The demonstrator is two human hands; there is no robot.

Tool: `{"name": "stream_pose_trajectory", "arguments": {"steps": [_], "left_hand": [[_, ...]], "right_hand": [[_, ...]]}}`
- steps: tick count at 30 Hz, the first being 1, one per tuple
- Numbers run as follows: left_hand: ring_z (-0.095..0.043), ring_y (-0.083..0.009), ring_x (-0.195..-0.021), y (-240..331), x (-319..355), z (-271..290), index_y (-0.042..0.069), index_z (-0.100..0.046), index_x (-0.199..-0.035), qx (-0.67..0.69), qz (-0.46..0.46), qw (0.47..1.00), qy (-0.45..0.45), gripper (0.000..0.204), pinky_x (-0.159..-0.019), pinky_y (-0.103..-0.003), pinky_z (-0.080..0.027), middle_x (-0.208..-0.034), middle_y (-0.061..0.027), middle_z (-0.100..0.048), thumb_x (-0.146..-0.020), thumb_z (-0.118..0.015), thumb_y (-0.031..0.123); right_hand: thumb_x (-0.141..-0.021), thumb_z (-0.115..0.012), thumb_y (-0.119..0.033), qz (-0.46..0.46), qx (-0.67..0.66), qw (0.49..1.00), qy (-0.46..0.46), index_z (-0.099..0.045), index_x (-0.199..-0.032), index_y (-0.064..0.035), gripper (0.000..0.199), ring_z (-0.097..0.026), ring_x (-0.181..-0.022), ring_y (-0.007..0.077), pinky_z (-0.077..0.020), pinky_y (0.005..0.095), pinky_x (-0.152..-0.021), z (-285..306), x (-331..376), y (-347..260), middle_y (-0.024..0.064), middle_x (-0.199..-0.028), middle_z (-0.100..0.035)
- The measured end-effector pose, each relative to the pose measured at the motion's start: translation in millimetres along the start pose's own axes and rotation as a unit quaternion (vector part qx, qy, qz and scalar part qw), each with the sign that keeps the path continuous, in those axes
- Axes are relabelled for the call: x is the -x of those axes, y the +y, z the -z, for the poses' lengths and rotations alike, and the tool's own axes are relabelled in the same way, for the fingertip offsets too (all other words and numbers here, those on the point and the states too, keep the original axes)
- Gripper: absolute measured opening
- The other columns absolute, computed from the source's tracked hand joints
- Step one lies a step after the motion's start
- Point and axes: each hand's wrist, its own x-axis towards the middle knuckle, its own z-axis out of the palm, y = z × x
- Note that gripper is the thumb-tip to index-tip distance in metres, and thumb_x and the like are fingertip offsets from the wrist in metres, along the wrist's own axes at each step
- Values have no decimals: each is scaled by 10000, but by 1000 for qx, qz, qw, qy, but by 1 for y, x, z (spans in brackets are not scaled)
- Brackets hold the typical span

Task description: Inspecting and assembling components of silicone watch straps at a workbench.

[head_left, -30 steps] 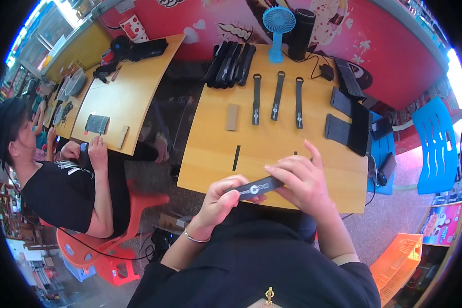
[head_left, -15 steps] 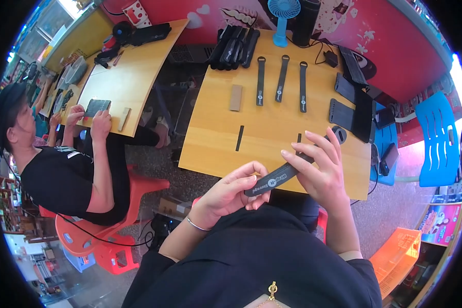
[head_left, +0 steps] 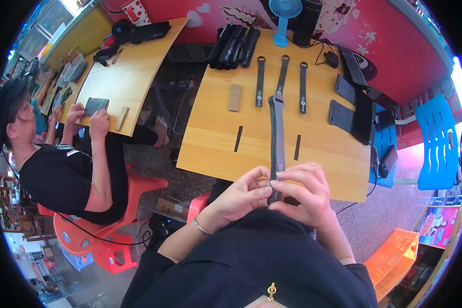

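Note:
Both of my hands pinch the near end of a long grey strap (head_left: pixel 277 133), which stretches away from me over the wooden table (head_left: pixel 215 138). My left hand (head_left: pixel 243 194) grips it from the left, my right hand (head_left: pixel 302 191) from the right, fingertips meeting at the strap's end. Three similar dark straps (head_left: pixel 282 79) lie side by side further back on the table. Two short black strips (head_left: pixel 238 138) lie flat on either side of the held strap. A small tan block (head_left: pixel 234 97) rests to the left of the three straps.
A pile of black straps (head_left: pixel 234 46), a blue fan (head_left: pixel 284 18) and a dark cylinder (head_left: pixel 307 20) stand at the table's far edge. Black pads (head_left: pixel 351 110) lie at the right. A blue chair (head_left: pixel 439 149) is at the right. Another person (head_left: pixel 61 164) works at a second table (head_left: pixel 133 72) to the left.
The strap was short and held crosswise between my hands; now it points straight away from me over the table, extended to full length. My hands have come closer together at its near end.

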Motion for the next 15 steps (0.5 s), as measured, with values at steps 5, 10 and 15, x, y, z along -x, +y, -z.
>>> {"name": "stream_pose_trajectory", "arguments": {"steps": [5, 10, 15], "left_hand": [[-617, -209, -1026, -1, 0, 0, 72, -427, -1131, -13, -15, 1000, -20, 254, -863, -334, -525, -1078, -125, -600, -929, -578, 98], [-599, -187, -1032, -1, -1, -2, 90, -437, -1081, -38, -19, 999, -3, 190, -841, -310, -516, -1044, -111, -610, -942, -565, 108], [-607, -175, -995, 0, -3, -1, 84, -432, -1085, -41, -37, 998, 7, 187, -852, -328, -522, -1037, -109, -606, -944, -555, 96]], "right_hand": [[-618, -835, -258, -33, -77, 996, -35, -667, -1001, -116, 442, -604, -900, 253, -471, 373, -761, -1, 4, 5, 53, -1038, -631], [-624, -835, -227, -52, -101, 992, -58, -666, -1000, -109, 429, -608, -917, 265, -482, 373, -773, 0, 6, 8, 56, -1050, -635], [-684, -780, -111, -87, -129, 983, -96, -666, -1010, -83, 346, -622, -1020, 284, -515, 370, -837, 3, 6, 8, 86, -1115, -644]]}}
